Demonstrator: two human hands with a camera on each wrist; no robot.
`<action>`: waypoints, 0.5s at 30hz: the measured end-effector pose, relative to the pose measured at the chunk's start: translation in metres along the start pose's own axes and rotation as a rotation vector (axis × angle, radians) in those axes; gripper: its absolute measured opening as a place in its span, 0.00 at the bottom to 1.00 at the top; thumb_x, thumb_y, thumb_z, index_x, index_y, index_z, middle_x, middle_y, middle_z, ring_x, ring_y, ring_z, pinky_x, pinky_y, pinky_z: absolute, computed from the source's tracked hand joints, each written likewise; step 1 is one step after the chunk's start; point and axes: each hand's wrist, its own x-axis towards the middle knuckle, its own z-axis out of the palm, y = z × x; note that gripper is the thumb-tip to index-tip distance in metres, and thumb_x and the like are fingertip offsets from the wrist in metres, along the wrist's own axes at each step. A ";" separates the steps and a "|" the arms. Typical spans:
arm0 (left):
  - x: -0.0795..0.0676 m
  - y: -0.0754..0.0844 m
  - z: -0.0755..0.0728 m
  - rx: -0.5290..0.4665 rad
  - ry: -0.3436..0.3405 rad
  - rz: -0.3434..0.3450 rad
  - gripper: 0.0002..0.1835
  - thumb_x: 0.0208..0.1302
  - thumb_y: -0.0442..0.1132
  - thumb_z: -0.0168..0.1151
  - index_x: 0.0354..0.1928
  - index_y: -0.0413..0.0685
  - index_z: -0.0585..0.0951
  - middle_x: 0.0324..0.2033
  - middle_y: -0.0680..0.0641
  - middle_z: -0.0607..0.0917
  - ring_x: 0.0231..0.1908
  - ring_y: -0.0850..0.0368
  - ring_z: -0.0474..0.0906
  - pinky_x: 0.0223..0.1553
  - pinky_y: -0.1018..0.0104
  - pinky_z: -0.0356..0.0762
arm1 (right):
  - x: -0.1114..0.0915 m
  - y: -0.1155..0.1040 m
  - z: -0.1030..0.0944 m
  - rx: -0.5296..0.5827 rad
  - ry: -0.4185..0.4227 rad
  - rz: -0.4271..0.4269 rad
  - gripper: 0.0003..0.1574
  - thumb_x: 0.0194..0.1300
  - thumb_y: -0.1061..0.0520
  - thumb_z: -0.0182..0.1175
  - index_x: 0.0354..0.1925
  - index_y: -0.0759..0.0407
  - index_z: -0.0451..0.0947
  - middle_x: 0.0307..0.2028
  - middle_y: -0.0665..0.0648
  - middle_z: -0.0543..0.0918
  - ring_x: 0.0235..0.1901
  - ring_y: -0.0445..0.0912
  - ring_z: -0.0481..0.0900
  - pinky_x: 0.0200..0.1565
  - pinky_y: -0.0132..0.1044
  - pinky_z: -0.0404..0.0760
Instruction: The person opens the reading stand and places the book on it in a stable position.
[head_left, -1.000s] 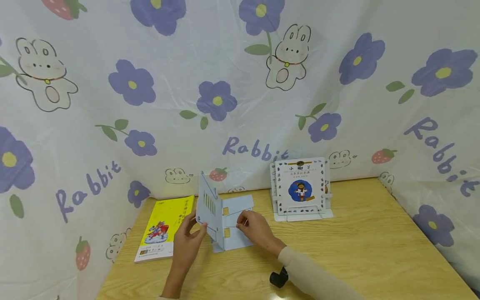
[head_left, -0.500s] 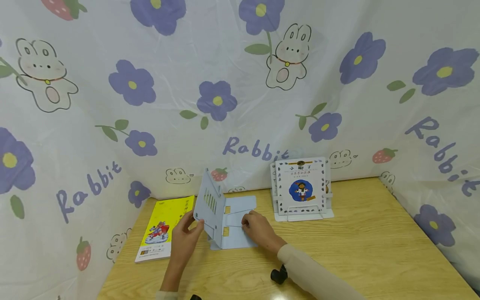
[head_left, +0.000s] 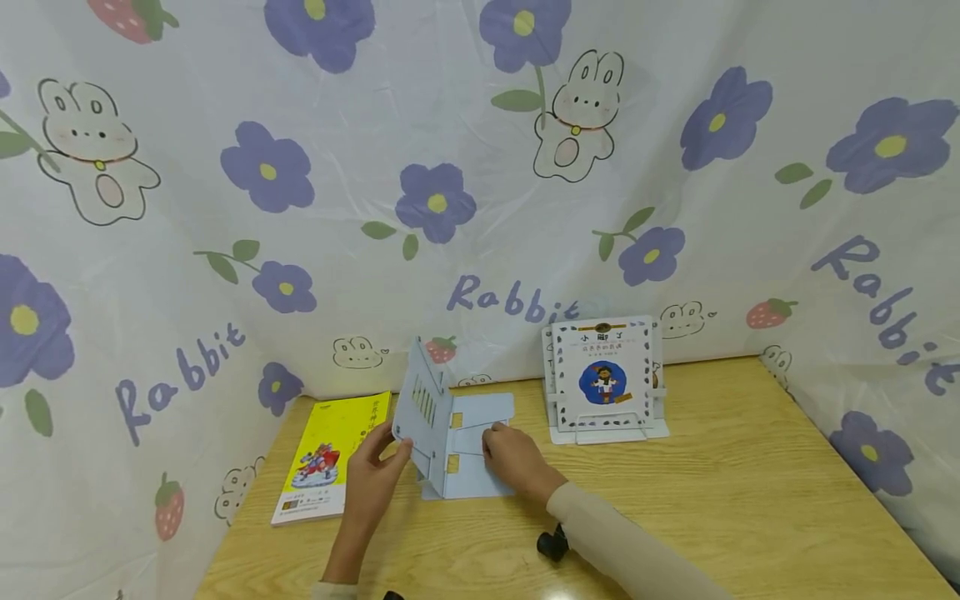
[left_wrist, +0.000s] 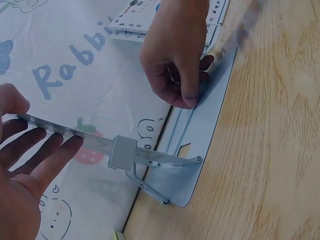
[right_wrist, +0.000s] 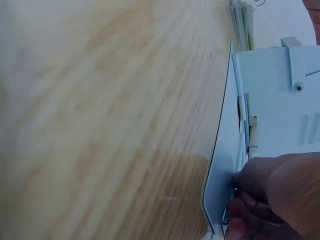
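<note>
A pale blue metal book stand (head_left: 426, 437) stands unfolded on the table, its slotted panel raised and its base plate (head_left: 476, 482) flat. My left hand (head_left: 372, 468) holds the panel's left edge, thumb on one face and fingers on the other. In the left wrist view, a clip (left_wrist: 123, 152) sits on the panel near my left fingers (left_wrist: 55, 160). My right hand (head_left: 519, 462) is low over the right part of the base, its thumb and fingers pinching the thin wire support (left_wrist: 184, 130) that lies along the plate. Its fingertips are partly hidden in the head view.
A yellow book (head_left: 333, 429) lies flat left of the stand, partly behind my left hand. At the back right, another stand (head_left: 558, 435) bears a white picture book (head_left: 603, 346). A black object (head_left: 552, 544) shows beneath the right sleeve. A patterned curtain (head_left: 495, 233) hangs behind the table (head_left: 735, 483).
My right hand has shifted slightly right along the base, its fingers still at the wire support. The raised panel has turned a little in my left hand, which keeps hold of its edge.
</note>
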 end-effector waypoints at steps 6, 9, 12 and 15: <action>0.002 -0.003 0.004 -0.024 -0.025 0.034 0.23 0.72 0.28 0.68 0.67 0.42 0.81 0.64 0.39 0.84 0.58 0.71 0.81 0.52 0.74 0.86 | 0.004 0.001 0.001 -0.076 -0.035 -0.035 0.09 0.68 0.61 0.70 0.31 0.56 0.80 0.29 0.51 0.79 0.23 0.40 0.76 0.25 0.31 0.77; 0.002 -0.003 0.006 -0.029 -0.035 0.046 0.24 0.71 0.27 0.68 0.67 0.42 0.81 0.64 0.38 0.84 0.58 0.71 0.81 0.51 0.74 0.86 | 0.005 0.003 0.000 -0.090 -0.063 -0.037 0.10 0.68 0.59 0.70 0.31 0.56 0.79 0.28 0.51 0.79 0.23 0.40 0.75 0.25 0.32 0.77; 0.002 -0.003 0.006 -0.033 -0.038 0.046 0.24 0.70 0.26 0.68 0.66 0.43 0.82 0.63 0.39 0.85 0.58 0.71 0.82 0.51 0.73 0.87 | 0.005 0.004 -0.001 -0.062 -0.094 -0.029 0.11 0.68 0.57 0.70 0.30 0.55 0.78 0.28 0.50 0.78 0.23 0.39 0.72 0.25 0.31 0.75; 0.002 -0.002 0.005 -0.024 -0.041 0.047 0.24 0.70 0.27 0.69 0.66 0.44 0.82 0.63 0.39 0.85 0.58 0.71 0.81 0.51 0.73 0.87 | 0.005 0.006 -0.003 -0.003 -0.115 -0.018 0.11 0.68 0.58 0.69 0.30 0.54 0.76 0.28 0.50 0.76 0.23 0.38 0.69 0.26 0.31 0.73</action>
